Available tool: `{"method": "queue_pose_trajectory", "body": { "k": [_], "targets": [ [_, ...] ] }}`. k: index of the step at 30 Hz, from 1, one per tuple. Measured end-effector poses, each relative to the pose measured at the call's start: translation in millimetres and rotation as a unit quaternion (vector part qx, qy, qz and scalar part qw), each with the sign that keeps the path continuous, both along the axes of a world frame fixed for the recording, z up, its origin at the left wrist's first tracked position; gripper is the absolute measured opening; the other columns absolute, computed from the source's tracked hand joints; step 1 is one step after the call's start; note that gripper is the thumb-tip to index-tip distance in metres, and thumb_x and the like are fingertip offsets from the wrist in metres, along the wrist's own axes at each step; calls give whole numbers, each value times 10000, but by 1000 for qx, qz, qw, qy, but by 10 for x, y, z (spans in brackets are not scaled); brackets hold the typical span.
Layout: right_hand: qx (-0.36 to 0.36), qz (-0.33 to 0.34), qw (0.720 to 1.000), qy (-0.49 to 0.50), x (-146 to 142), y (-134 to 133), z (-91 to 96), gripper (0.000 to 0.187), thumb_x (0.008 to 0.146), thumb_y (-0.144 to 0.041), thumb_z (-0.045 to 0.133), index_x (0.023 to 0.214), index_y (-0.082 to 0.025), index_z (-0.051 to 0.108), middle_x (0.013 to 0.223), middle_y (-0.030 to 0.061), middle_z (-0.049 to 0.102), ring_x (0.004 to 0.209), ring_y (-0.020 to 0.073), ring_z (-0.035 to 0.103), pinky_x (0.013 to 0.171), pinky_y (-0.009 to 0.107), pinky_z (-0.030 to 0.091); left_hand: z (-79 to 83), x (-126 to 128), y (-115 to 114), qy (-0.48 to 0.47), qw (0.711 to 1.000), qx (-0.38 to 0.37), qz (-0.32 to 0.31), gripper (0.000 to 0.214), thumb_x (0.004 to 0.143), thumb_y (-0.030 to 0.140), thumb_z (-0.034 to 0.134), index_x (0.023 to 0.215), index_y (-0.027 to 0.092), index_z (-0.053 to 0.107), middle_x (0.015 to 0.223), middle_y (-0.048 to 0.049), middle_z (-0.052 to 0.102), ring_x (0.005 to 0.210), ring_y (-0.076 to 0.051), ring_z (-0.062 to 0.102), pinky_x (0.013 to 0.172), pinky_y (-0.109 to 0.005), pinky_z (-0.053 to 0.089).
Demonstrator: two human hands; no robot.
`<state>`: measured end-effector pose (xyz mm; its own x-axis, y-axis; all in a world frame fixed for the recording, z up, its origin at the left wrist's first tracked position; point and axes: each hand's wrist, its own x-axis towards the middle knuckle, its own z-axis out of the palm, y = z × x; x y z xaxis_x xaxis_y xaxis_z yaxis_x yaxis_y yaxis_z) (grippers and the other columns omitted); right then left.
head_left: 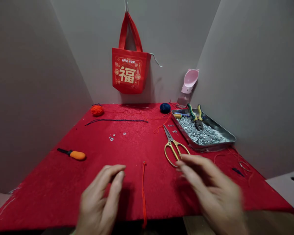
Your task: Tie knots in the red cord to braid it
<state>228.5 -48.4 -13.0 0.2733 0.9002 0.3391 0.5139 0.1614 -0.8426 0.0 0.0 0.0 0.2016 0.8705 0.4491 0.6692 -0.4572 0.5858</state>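
My left hand [101, 195] hovers over the red cloth, thumb and index curved towards each other, with nothing visible between them. To its right lies an orange-red cord [143, 192], stretched towards the front edge with a small metallic bit at its far end. My right hand [210, 191], smeared by motion, has its thumb and index apart right at the gold handles of the scissors [171, 145]. Its fingertips overlap one handle loop; whether they touch it I cannot tell. The scissors lie flat and sharp in view, blades pointing away.
A metal tray [229, 138] of screws holds pliers [198, 122]. Several washers [111, 139], a dark cord [116, 120], an orange-handled tool [77, 155], an orange yarn ball [97, 110] and a blue yarn ball [165, 108] lie around. A red bag [129, 71] hangs behind.
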Motion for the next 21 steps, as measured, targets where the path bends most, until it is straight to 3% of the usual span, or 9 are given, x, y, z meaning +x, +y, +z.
{"method": "queue_pose_trajectory", "body": {
  "k": [4, 8, 11, 15, 21],
  "targets": [
    [-122, 96, 979, -133, -321, 361, -156, 248, 845, -299, 388, 882, -163, 592, 829, 67, 609, 751, 143, 572, 676, 238, 429, -342, 98, 35, 44, 995, 6, -95, 189, 818, 162, 448, 974, 170, 554, 849, -26, 604, 785, -93, 566, 709, -173, 457],
    [-217, 45, 931, -290, -641, 483, -246, 299, 825, -385, 401, 811, -150, 585, 754, 102, 599, 710, 217, 583, 608, 292, 400, -568, 72, -96, 51, 992, 79, -84, 213, 790, 126, 479, 985, 167, 554, 858, -27, 621, 794, -103, 576, 751, -181, 449],
    [-215, 33, 923, -316, -751, 515, -260, 264, 815, -344, 409, 844, -144, 578, 763, 119, 595, 713, 245, 584, 584, 299, 375, -576, 70, -150, 28, 998, 52, -26, 206, 787, 135, 486, 973, 174, 562, 891, -23, 631, 818, -106, 586, 768, -170, 445],
    [-211, 70, 936, -274, -685, 519, -299, 199, 805, -226, 392, 783, -146, 573, 745, 97, 601, 675, 206, 578, 565, 263, 328, -562, 116, -145, 13, 998, -46, 32, 179, 785, 192, 499, 944, 180, 581, 903, -34, 629, 840, -129, 580, 789, -194, 429],
    [-178, 167, 968, -51, -519, 361, -366, 289, 836, -356, 388, 681, -142, 503, 623, 31, 541, 556, 106, 473, 527, 207, 295, -489, 165, -79, 1, 986, -164, 11, 190, 814, 299, 449, 889, 203, 595, 875, -37, 608, 814, -144, 554, 759, -225, 400]
  ]
}}
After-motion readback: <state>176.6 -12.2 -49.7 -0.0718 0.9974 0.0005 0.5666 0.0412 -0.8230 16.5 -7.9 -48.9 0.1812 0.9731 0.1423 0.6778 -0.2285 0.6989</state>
